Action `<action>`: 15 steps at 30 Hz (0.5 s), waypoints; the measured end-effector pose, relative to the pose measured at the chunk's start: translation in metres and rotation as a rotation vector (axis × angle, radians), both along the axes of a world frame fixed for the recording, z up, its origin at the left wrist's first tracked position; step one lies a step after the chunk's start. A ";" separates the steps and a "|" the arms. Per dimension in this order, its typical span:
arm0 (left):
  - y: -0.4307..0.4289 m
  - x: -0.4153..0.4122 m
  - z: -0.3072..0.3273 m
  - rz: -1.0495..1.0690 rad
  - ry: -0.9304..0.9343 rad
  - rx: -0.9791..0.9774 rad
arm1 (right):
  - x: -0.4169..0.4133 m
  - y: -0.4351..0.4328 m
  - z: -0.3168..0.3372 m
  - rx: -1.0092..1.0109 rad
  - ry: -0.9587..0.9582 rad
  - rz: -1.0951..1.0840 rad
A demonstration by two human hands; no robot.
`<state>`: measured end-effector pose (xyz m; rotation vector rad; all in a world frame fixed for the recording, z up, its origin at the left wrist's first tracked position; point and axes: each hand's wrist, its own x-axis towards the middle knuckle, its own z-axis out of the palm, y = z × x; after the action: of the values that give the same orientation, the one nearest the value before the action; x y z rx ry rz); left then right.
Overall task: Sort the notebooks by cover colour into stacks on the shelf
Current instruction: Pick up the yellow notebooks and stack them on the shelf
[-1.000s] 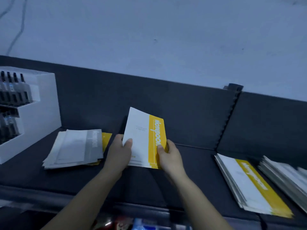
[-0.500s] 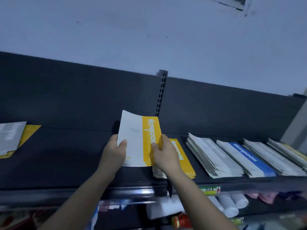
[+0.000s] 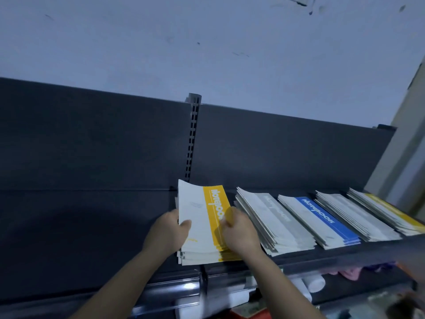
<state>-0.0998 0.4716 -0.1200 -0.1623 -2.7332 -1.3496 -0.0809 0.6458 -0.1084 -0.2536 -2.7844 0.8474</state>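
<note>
Notebook sorting: left hand [image 3: 166, 233] and right hand [image 3: 240, 234] grip a yellow notebook [image 3: 200, 217] over the yellow stack [image 3: 207, 257] on the shelf [image 3: 92, 238]; square its edges before release.

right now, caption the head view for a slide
Left hand and right hand hold yellow notebooks against the yellow stack, left of the grey stack and blue stack on the shelf.
</note>
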 end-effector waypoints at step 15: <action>0.012 0.008 0.001 0.029 -0.037 -0.476 | -0.009 0.011 -0.008 0.331 -0.054 0.111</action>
<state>-0.0920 0.4832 -0.1186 -0.1281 -3.0223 -0.6783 -0.0897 0.6566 -0.1165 -0.0670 -2.9525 0.3928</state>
